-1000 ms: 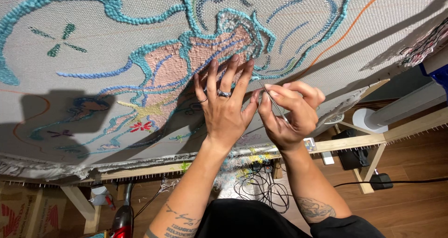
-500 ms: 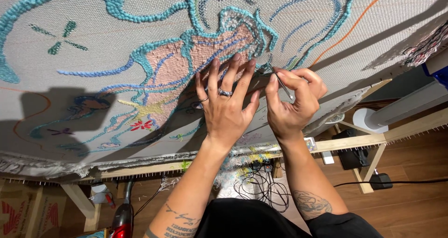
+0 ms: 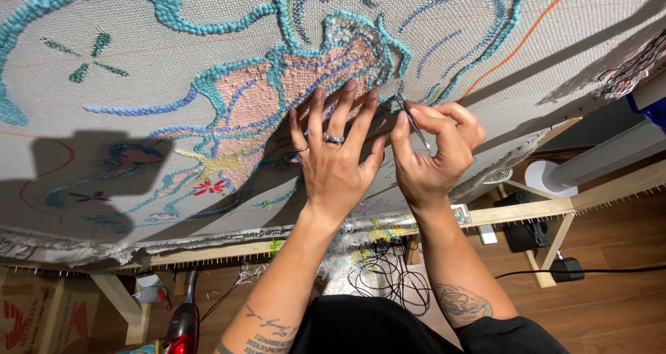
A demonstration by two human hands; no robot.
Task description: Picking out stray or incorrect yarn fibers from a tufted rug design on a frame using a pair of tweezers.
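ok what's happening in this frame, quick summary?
A person is working on a tufted rug canvas stretched on a wooden frame. The left hand lies flat, fingers spread, on the pink and blue yarn area. The right hand pinches a thin metal tool, its tip at the yarn beside the left fingertips. Under the frame are tangled cables and a red appliance on the wood floor.
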